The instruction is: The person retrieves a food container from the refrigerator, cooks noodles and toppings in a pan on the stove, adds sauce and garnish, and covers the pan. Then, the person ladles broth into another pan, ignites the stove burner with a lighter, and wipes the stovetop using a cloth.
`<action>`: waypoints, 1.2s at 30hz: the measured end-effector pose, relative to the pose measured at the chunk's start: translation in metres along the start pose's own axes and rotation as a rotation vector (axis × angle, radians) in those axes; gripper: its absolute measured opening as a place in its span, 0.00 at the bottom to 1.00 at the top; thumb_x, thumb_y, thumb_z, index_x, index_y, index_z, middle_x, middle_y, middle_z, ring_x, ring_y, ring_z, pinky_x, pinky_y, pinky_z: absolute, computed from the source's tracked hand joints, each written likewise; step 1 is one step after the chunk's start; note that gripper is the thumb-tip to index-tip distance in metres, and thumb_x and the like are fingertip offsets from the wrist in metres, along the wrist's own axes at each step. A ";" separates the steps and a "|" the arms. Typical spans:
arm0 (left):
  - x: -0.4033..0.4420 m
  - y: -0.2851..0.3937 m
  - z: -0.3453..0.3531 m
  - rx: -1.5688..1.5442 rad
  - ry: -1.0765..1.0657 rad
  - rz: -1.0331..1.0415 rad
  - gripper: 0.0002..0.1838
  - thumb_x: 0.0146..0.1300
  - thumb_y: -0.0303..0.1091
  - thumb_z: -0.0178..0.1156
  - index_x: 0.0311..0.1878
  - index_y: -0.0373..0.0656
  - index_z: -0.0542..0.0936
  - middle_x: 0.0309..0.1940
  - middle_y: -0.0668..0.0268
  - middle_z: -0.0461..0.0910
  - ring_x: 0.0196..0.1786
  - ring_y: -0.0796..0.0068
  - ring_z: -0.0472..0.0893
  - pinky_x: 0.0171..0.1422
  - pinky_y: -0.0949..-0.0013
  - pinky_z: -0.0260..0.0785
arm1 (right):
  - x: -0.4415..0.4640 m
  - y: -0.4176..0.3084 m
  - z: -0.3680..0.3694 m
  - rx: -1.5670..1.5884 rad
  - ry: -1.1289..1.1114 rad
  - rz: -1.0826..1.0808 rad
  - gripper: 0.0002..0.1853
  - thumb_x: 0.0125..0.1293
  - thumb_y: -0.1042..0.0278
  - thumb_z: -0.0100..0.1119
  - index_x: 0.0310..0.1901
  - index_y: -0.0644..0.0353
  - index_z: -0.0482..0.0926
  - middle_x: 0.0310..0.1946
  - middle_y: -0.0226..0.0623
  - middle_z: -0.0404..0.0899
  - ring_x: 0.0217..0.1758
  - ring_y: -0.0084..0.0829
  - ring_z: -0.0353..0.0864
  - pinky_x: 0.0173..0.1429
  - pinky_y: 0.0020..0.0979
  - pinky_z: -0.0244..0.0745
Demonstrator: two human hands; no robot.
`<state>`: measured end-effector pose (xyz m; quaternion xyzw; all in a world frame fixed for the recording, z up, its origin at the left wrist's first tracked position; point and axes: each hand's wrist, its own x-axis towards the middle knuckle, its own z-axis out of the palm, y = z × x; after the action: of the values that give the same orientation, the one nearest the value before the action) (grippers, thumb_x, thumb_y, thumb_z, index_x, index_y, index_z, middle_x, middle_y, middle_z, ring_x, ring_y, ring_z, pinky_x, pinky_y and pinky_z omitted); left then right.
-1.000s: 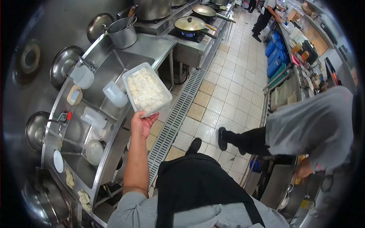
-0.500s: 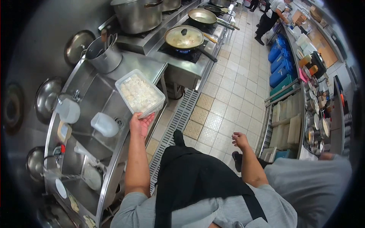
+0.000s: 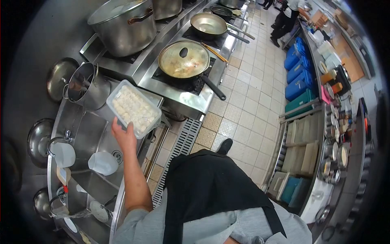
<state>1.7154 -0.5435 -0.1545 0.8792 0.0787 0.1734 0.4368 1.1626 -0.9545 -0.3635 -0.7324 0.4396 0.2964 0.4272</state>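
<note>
A clear rectangular plastic container point(image 3: 156, 120) full of pale, whitish food pieces is tilted over the corner of the steel counter, partly above the sink edge. My left hand point(image 3: 124, 137) grips its near end, thumb against the near wall and fingers at its left side; the fingertips are partly hidden. Whether the counter bears some of the weight I cannot tell. Just beyond stands a steel pot point(image 3: 97, 91) with utensils inside. My right hand is out of view.
A lidded frying pan point(image 3: 183, 67) sits on the stove, its handle jutting toward the aisle. Behind it are another pan point(image 3: 207, 24) and a big stockpot point(image 3: 126, 36). The sink point(image 3: 91, 132) holds plastic jugs. A co-worker point(image 3: 286, 20) stands far up the tiled aisle.
The container and my left hand have shifted left in view, and the stove appears closer. My right hand has left the view, as has the grey-clothed person at right.
</note>
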 end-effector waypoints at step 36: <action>0.128 0.288 0.289 0.455 -0.297 0.237 0.20 0.55 0.33 0.63 0.53 0.45 0.79 0.45 0.53 0.77 0.49 0.51 0.78 0.55 0.56 0.71 | 0.429 -0.067 -0.456 -0.688 -0.227 -0.454 0.10 0.65 0.67 0.53 0.44 0.57 0.80 0.40 0.39 0.82 0.34 0.37 0.82 0.38 0.36 0.77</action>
<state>1.9382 -0.8947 -0.0563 0.9734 -0.0524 0.0703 0.2118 1.4373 -1.5096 -0.4772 -0.8732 0.0928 0.4029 0.2580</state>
